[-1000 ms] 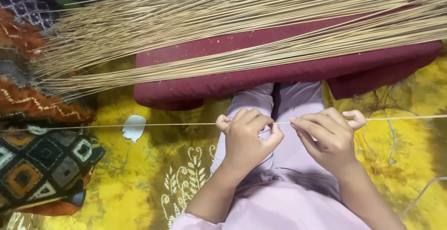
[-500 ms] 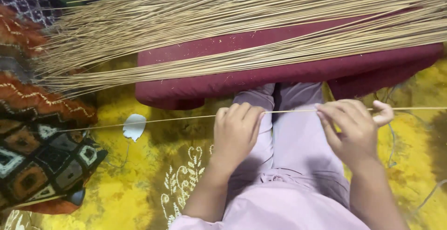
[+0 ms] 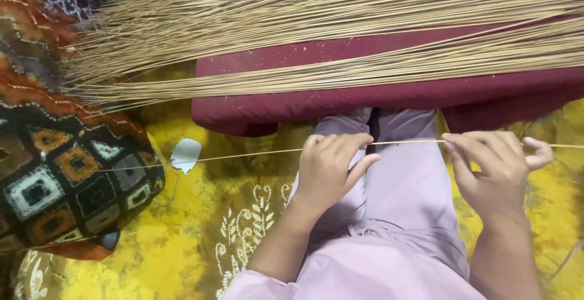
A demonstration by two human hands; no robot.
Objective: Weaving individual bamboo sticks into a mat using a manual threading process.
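A single thin straw-coloured stick (image 3: 243, 155) runs level across the view, from the patterned cushion at the left to past the right edge. My left hand (image 3: 331, 167) is closed around it near the middle, over my lap. My right hand (image 3: 494, 167) pinches the same stick farther right, fingers curled and thumb out. A stretch of the stick shows between the two hands, above my pale lilac trousers (image 3: 401, 215).
A large fan of similar thin sticks (image 3: 316, 26) lies across a maroon cushion (image 3: 389, 102) beyond my knees. A patterned patchwork cushion (image 3: 67, 178) sits at the left. A small white scrap (image 3: 185, 154) lies on the yellow printed cloth (image 3: 182, 239).
My hands have moved apart along the stick: the right hand slid to the right, the left stayed near the middle. The stick now lies straighter between them.
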